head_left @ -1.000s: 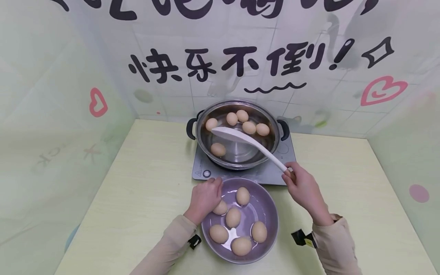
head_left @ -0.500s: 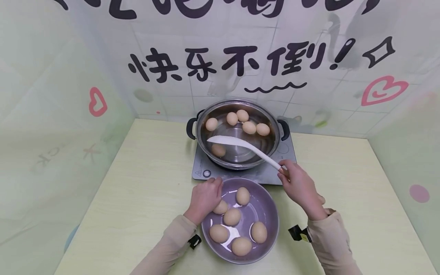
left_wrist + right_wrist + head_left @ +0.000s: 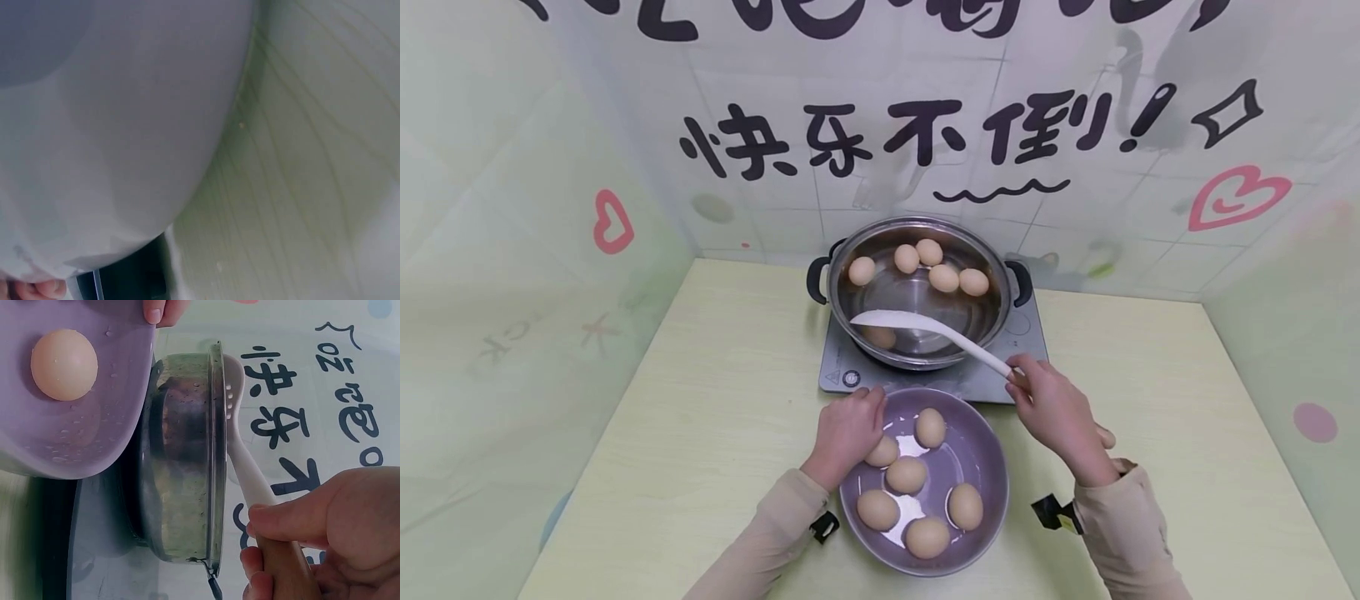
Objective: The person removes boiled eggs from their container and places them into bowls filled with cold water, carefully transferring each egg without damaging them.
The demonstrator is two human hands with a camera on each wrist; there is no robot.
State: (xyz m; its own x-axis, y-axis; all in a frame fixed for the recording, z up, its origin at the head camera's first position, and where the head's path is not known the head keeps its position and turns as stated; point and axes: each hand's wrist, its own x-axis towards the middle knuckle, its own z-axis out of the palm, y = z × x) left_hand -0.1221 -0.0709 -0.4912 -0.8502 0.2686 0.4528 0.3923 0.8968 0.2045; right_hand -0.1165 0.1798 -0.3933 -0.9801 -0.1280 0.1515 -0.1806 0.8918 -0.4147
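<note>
My right hand grips the wooden handle of a white slotted spoon, thumb along it in the right wrist view. The spoon's head lies over the near left part of a steel pot, partly covering a brown egg there. Several more eggs sit in water toward the pot's far side. With curled fingers my left hand holds the upper left rim of a purple bowl. Several eggs lie in the bowl; one is partly hidden by that hand.
The pot stands on a grey induction cooktop, its black handles jutting left and right. Directly in front is the bowl, on a pale wood table. A printed backdrop rises close behind the pot, with side panels left and right.
The spoon's head has come from the pot's left middle toward its near edge, over the near egg, which has shifted slightly nearer and right. My left hand stays on the bowl.
</note>
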